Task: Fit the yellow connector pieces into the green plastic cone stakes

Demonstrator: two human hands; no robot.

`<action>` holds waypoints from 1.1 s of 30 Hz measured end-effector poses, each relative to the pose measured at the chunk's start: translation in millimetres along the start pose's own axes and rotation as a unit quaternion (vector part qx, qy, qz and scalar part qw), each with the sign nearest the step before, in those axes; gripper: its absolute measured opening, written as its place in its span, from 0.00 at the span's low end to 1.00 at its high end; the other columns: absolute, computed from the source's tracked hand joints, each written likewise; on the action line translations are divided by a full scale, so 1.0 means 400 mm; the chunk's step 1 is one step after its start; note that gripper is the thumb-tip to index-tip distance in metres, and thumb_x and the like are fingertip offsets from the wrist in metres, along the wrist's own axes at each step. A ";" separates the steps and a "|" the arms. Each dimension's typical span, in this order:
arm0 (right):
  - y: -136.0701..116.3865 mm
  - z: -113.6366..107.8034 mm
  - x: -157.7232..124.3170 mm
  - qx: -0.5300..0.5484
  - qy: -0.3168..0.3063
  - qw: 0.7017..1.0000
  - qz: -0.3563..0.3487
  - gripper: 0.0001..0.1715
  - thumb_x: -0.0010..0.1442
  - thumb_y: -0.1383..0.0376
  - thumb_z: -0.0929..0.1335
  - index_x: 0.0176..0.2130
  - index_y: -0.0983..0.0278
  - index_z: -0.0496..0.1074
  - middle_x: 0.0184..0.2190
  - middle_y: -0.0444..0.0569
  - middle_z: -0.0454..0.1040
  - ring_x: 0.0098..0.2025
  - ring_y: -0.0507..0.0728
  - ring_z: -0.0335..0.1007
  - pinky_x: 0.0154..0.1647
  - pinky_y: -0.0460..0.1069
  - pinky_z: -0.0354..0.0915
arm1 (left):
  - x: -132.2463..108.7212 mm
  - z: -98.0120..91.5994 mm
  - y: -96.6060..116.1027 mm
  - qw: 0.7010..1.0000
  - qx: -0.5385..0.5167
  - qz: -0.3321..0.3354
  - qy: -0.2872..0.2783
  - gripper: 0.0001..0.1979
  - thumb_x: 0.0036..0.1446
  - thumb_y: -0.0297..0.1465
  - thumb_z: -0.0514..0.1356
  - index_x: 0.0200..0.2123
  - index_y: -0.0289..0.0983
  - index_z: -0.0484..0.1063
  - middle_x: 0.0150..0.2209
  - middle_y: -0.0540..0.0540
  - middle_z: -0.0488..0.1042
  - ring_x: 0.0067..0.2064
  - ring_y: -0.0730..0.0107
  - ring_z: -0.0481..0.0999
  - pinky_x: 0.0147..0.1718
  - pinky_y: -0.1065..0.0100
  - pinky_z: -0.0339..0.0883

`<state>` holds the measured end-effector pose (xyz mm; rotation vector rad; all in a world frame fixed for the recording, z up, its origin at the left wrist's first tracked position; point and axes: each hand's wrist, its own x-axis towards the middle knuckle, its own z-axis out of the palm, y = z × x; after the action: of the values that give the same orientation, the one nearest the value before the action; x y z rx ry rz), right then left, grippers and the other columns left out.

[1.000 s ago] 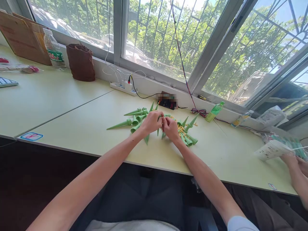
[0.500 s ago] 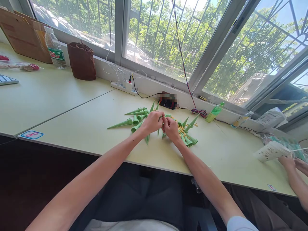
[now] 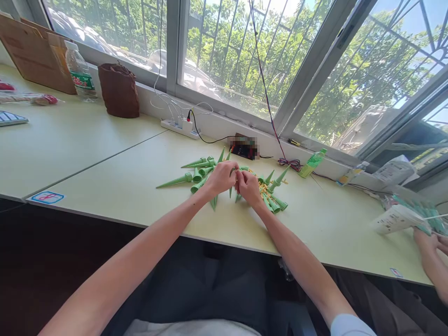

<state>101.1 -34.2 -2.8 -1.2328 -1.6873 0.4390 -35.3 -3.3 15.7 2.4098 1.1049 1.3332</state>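
In the head view my left hand and my right hand meet above the table, fingers closed in a pinch. A green plastic spike points down from under my left fingers and appears to be in their grip. What my right fingertips hold is hidden. Left of my hands lie several hollow green plastic spikes with wide collars. Beside my right hand is a pile of more green spikes, mixed with small yellow plastic pieces.
Behind the pile sit a black device and a power strip. A green bottle leans by the window. A brown bag and a water bottle stand back left. At right, a co-worker's hands are near a white box.
My hands stay in nearly the same place, with only slight finger movement. The co-worker's hand at the right has shifted a little to the right.
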 end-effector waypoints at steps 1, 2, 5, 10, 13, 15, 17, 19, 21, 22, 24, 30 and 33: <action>0.000 -0.001 0.000 -0.004 -0.001 1.000 0.000 0.25 0.67 0.49 0.58 0.24 0.61 0.61 0.14 0.41 0.66 0.15 0.50 0.62 0.22 0.47 0.58 | 0.000 0.001 -0.001 1.000 -0.001 0.003 -0.001 0.11 0.55 0.24 0.51 0.34 0.36 0.74 0.33 0.44 0.75 0.35 0.64 0.73 0.38 0.66 0.65; -0.001 -0.002 0.000 -0.007 -0.001 1.000 0.000 0.27 0.67 0.49 0.58 0.23 0.61 0.60 0.14 0.41 0.66 0.14 0.50 0.61 0.22 0.46 0.58 | 0.000 0.001 -0.002 1.000 -0.003 0.005 -0.001 0.11 0.55 0.24 0.51 0.34 0.36 0.74 0.33 0.44 0.75 0.36 0.64 0.73 0.38 0.66 0.65; -0.005 -0.003 -0.001 -0.017 0.005 1.000 0.001 0.28 0.67 0.47 0.58 0.23 0.61 0.61 0.13 0.41 0.65 0.14 0.50 0.61 0.22 0.46 0.57 | 0.000 0.001 -0.003 1.000 -0.004 0.009 0.000 0.11 0.55 0.24 0.51 0.35 0.36 0.74 0.34 0.44 0.76 0.36 0.64 0.73 0.39 0.66 0.66; -0.007 0.000 0.000 -0.025 0.028 0.999 -0.009 0.25 0.66 0.49 0.59 0.26 0.62 0.66 0.17 0.42 0.68 0.17 0.51 0.63 0.24 0.46 0.58 | 0.000 -0.001 0.000 1.000 0.000 -0.003 0.000 0.11 0.54 0.24 0.51 0.34 0.36 0.74 0.32 0.45 0.75 0.34 0.66 0.72 0.36 0.67 0.65; -0.007 0.001 0.000 -0.018 0.034 0.999 -0.013 0.21 0.65 0.51 0.61 0.32 0.63 0.69 0.19 0.43 0.69 0.19 0.51 0.65 0.25 0.46 0.59 | 0.000 -0.001 -0.001 1.000 0.006 -0.011 0.001 0.11 0.54 0.24 0.52 0.34 0.36 0.74 0.32 0.45 0.75 0.34 0.66 0.73 0.37 0.67 0.65; -0.007 0.002 0.000 -0.011 0.040 0.999 -0.011 0.17 0.64 0.52 0.62 0.35 0.63 0.69 0.20 0.43 0.70 0.19 0.52 0.65 0.25 0.46 0.60 | 0.001 0.000 -0.004 1.000 0.007 -0.014 0.003 0.11 0.55 0.24 0.52 0.35 0.36 0.75 0.33 0.44 0.76 0.35 0.65 0.73 0.38 0.66 0.66; -0.007 0.003 0.000 -0.001 0.042 0.999 -0.009 0.15 0.62 0.54 0.63 0.38 0.63 0.68 0.19 0.42 0.70 0.19 0.52 0.66 0.24 0.46 0.61 | 0.001 0.002 -0.006 1.000 0.008 -0.016 0.003 0.12 0.55 0.25 0.52 0.36 0.36 0.75 0.34 0.44 0.76 0.36 0.65 0.73 0.38 0.66 0.66; -0.008 0.004 0.000 0.010 0.040 0.999 -0.008 0.14 0.62 0.54 0.63 0.38 0.63 0.67 0.19 0.41 0.70 0.19 0.52 0.66 0.23 0.46 0.61 | 0.002 0.003 -0.008 1.000 0.009 -0.017 0.003 0.12 0.55 0.25 0.52 0.36 0.36 0.75 0.34 0.44 0.76 0.36 0.65 0.73 0.38 0.66 0.66; -0.008 0.004 0.000 0.017 0.039 0.999 -0.004 0.14 0.62 0.54 0.63 0.37 0.62 0.66 0.19 0.41 0.70 0.17 0.52 0.65 0.22 0.46 0.61 | 0.002 0.002 -0.008 1.000 0.010 -0.016 0.003 0.12 0.55 0.24 0.52 0.37 0.36 0.75 0.34 0.44 0.76 0.36 0.64 0.74 0.39 0.66 0.66; -0.008 0.004 0.000 0.017 0.039 0.999 -0.002 0.14 0.62 0.54 0.63 0.36 0.62 0.65 0.19 0.41 0.70 0.17 0.52 0.65 0.22 0.46 0.61 | 0.002 0.002 -0.007 1.000 0.011 -0.016 0.003 0.11 0.55 0.24 0.53 0.37 0.36 0.75 0.34 0.44 0.76 0.36 0.64 0.74 0.39 0.66 0.66; -0.009 0.004 0.001 0.012 0.035 0.999 0.004 0.15 0.63 0.52 0.62 0.34 0.61 0.64 0.18 0.41 0.69 0.16 0.51 0.64 0.21 0.46 0.60 | 0.002 0.000 -0.006 1.000 0.011 -0.015 0.002 0.11 0.55 0.24 0.53 0.36 0.36 0.75 0.34 0.44 0.76 0.36 0.64 0.74 0.39 0.66 0.66; -0.011 0.002 -0.001 0.008 0.022 1.000 0.013 0.21 0.64 0.48 0.61 0.28 0.60 0.62 0.15 0.41 0.67 0.14 0.51 0.62 0.20 0.46 0.58 | 0.000 -0.003 -0.002 1.000 0.011 -0.002 -0.004 0.12 0.55 0.23 0.52 0.35 0.36 0.75 0.33 0.44 0.76 0.38 0.63 0.74 0.39 0.66 0.66; -0.009 0.002 -0.001 0.004 0.025 1.000 0.002 0.20 0.64 0.50 0.61 0.28 0.61 0.64 0.15 0.41 0.67 0.15 0.51 0.63 0.21 0.46 0.59 | 0.000 -0.001 -0.006 1.000 0.012 -0.004 -0.003 0.12 0.55 0.24 0.52 0.35 0.36 0.75 0.34 0.44 0.76 0.37 0.63 0.74 0.39 0.66 0.67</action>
<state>98.6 -35.9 -0.7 -1.2315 -1.6397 0.4135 -36.8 -1.8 14.8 2.4206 1.1352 1.3179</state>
